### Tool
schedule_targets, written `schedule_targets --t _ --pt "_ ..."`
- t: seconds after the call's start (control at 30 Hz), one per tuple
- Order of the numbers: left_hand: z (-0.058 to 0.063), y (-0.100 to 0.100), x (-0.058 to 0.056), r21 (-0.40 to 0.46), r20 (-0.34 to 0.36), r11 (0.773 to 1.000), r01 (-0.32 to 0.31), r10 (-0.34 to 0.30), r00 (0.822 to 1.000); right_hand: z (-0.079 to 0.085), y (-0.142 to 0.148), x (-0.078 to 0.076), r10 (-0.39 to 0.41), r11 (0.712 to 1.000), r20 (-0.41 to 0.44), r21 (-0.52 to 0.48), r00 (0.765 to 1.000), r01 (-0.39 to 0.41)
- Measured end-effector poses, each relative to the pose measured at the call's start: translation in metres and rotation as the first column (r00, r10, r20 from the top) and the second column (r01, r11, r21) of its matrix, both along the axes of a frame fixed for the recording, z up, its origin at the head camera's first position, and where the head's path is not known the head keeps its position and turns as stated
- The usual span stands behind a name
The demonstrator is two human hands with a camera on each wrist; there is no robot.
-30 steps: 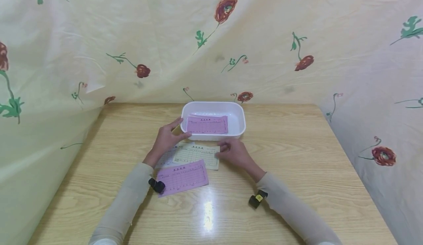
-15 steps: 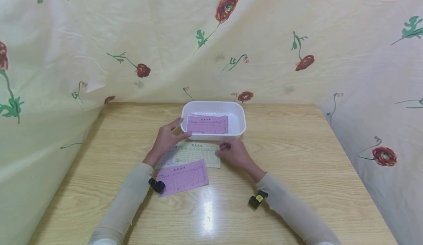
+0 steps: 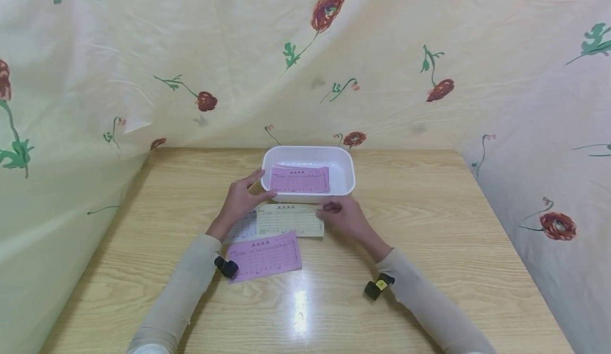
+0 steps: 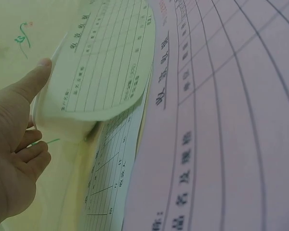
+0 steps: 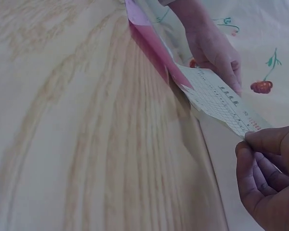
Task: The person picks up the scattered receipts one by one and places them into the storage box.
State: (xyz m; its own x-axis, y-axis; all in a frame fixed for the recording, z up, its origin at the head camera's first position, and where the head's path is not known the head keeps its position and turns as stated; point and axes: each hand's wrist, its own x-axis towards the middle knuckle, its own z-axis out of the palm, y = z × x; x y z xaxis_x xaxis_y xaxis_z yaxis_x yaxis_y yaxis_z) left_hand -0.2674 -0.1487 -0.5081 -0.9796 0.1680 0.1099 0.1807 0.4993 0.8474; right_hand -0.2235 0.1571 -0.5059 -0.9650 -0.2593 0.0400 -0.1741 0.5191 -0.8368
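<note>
My right hand (image 3: 346,217) pinches the right edge of a pale yellow-green receipt slip (image 3: 288,221) between thumb and forefinger; in the right wrist view the slip (image 5: 226,103) slants up to those fingertips. With thumb and fingers spread around the near left corner, my left hand (image 3: 241,200) holds a white plastic tray (image 3: 305,198). Several pink receipt slips (image 3: 299,180) lie inside the tray. Partly under the yellow-green slip is a whitish slip (image 3: 244,228). A pink slip (image 3: 264,258) lies in front of both, filling much of the left wrist view.
The wooden table (image 3: 406,226) runs back to a cream curtain (image 3: 238,51) with printed red flowers, which also hangs at both sides. Behind the tray, the curtain meets the table's far edge. Each sleeve carries a small black wrist camera (image 3: 379,286).
The right hand has drawn the yellow-green slip a little to the right and away from me, uncovering more of the whitish slip. The left hand and tray stay in place.
</note>
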Motion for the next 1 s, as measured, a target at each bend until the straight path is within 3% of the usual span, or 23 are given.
schedule_targets --t 0.4,0.7,1.0 --pt "-0.001 -0.001 -0.002 0.002 -0.011 1.000 0.007 -0.007 1.000 0.008 0.023 0.005 -0.002 1.000 -0.002 -0.026 1.000 0.002" --pt "0.001 0.001 -0.002 -0.008 -0.035 1.000 0.001 -0.001 0.999 0.028 0.038 0.009 0.014 0.996 0.021 -0.087 1.000 -0.012" --pt "0.001 0.002 0.000 -0.014 -0.021 1.000 -0.006 0.006 1.000 0.041 0.044 0.007 -0.022 0.987 0.067 -0.156 0.998 0.033"
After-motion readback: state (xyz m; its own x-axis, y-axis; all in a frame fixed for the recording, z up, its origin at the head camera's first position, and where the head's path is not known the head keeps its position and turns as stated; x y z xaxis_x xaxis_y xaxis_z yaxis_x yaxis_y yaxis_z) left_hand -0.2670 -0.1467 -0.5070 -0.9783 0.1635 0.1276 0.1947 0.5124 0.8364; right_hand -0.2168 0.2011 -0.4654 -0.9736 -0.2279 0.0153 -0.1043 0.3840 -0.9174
